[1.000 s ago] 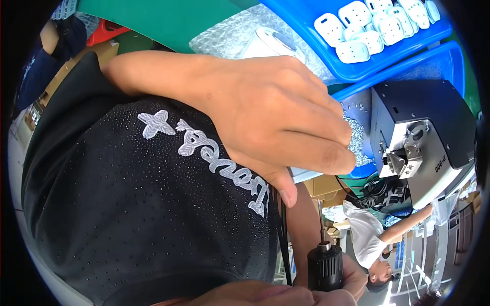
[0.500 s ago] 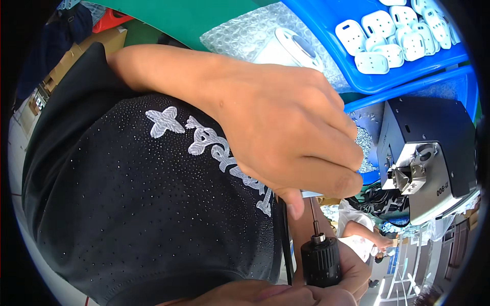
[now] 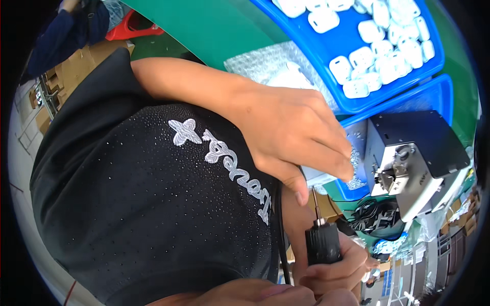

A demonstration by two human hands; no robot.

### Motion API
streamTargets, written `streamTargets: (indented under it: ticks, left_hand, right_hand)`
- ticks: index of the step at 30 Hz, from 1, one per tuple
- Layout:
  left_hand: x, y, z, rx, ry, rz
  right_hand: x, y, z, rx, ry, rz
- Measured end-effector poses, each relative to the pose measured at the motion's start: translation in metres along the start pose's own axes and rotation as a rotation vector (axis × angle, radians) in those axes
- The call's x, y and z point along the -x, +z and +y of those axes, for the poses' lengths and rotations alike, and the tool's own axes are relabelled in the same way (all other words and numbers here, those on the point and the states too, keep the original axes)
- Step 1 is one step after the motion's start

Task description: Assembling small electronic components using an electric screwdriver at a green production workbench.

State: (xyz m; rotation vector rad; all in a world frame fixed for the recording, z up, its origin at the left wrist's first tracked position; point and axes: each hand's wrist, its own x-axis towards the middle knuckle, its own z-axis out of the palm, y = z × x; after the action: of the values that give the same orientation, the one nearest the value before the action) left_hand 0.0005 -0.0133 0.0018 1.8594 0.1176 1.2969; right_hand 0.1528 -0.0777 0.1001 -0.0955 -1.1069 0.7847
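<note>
My left hand (image 3: 301,132) reaches in from the upper left. Its thumb and fingers are closed on a white plastic part (image 3: 317,176), most of which is hidden beneath the hand. Just below, my right hand (image 3: 342,268) grips a black electric screwdriver (image 3: 322,245) around its body. The thin bit points up toward the edge of the white part, close to my left thumb. Whether the bit touches the part I cannot tell.
A blue tray (image 3: 352,104) of white plastic housings stands at the upper right. Beside it, a blue bin (image 3: 441,94) holds small screws and a black-and-metal screw feeder (image 3: 416,148). Bubble wrap (image 3: 250,64) lies on the green table (image 3: 204,25). Coiled black cable (image 3: 375,217) sits below the feeder.
The whole view has shifted, so the tray and feeder sit lower. More of the white part shows under my left fingers. The screwdriver stays close beneath it.
</note>
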Motion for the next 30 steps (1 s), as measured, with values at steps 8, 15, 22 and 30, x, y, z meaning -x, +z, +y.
streamTargets:
  ticks: [8,15,22,30]
  left_hand:
    - [-0.060,-0.094,0.011,-0.294,0.130,-0.454]
    - [-0.182,-0.224,-0.167,-1.049,0.137,-0.618]
    - [-0.166,-0.183,-0.238,-0.946,-0.272,-1.015]
    - [-0.107,-0.257,-0.067,-1.149,0.196,0.045]
  right_hand:
    - [-0.015,0.018,-0.011,0.202,0.325,0.171]
    - [-0.041,0.014,0.100,1.509,1.032,-0.130]
    - [0.029,-0.067,0.177,1.790,0.566,-0.753]
    - [-0.015,-0.004,0.172,1.724,1.212,-0.652]
